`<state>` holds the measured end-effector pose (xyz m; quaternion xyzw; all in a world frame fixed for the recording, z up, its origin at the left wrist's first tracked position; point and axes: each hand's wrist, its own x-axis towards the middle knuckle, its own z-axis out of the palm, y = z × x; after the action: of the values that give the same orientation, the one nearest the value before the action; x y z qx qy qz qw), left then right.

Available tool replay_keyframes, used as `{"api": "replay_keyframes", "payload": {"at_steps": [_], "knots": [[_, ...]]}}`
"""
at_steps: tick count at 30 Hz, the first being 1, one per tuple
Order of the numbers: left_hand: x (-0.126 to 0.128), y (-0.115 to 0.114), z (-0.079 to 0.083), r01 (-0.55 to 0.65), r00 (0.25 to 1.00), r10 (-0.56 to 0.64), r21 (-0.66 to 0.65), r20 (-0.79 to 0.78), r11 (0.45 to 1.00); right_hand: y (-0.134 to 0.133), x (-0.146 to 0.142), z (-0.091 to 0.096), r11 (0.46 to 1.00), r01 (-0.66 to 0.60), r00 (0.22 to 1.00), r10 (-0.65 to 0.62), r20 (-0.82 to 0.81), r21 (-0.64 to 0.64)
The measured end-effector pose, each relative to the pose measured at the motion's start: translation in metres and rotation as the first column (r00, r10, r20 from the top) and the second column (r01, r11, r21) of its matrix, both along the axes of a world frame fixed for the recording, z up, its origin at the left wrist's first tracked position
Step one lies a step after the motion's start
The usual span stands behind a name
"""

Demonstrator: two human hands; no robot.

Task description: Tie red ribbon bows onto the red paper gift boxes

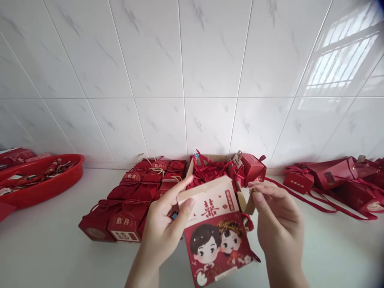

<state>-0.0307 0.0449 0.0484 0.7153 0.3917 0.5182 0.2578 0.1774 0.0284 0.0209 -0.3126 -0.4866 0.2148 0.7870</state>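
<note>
A red and cream gift box, partly unfolded and printed with two cartoon faces and a red character, is held in front of me. My left hand grips its upper left edge, thumb on the cream panel and fingers behind. At the right side, my right hand is closed, thumb and fingers pinching a small brown cardboard flap that appears to belong to the box. Just behind the box stands an open carton filled with dark red ribbons.
Several finished red gift boxes stand in rows at the left. A red plastic basin with small packets is farther left. Behind my right hand is a red box; more red boxes with ribbon straps lie far right. A tiled wall rises behind.
</note>
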Motion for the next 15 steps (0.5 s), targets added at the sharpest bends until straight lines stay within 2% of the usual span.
{"api": "replay_keyframes", "payload": {"at_steps": [2, 5, 9, 13, 15], "knots": [[0.006, 0.002, -0.003, -0.082, 0.991, 0.073, 0.071, 0.115, 0.994, 0.006, -0.004, -0.001, 1.0, -0.026, 1.0, 0.026, -0.006, 0.003], [0.011, 0.004, -0.008, -0.148, 0.985, 0.125, 0.205, 0.118, 0.967, 0.009, -0.008, -0.001, 0.995, -0.072, 0.993, 0.065, 0.103, 0.067], [0.013, 0.005, -0.013, -0.137, 0.989, 0.107, 0.34, 0.106, 0.93, 0.011, -0.013, 0.0, 0.979, -0.025, 0.953, -0.039, 0.302, 0.204], [0.015, 0.003, -0.014, -0.079, 0.996, 0.049, 0.42, 0.08, 0.904, 0.013, -0.011, 0.001, 0.995, -0.048, 0.933, 0.015, 0.36, 0.082], [0.017, 0.004, -0.013, -0.086, 0.995, 0.056, 0.393, 0.086, 0.915, 0.013, -0.01, 0.001, 0.998, -0.053, 0.932, 0.037, 0.36, 0.035]]}}
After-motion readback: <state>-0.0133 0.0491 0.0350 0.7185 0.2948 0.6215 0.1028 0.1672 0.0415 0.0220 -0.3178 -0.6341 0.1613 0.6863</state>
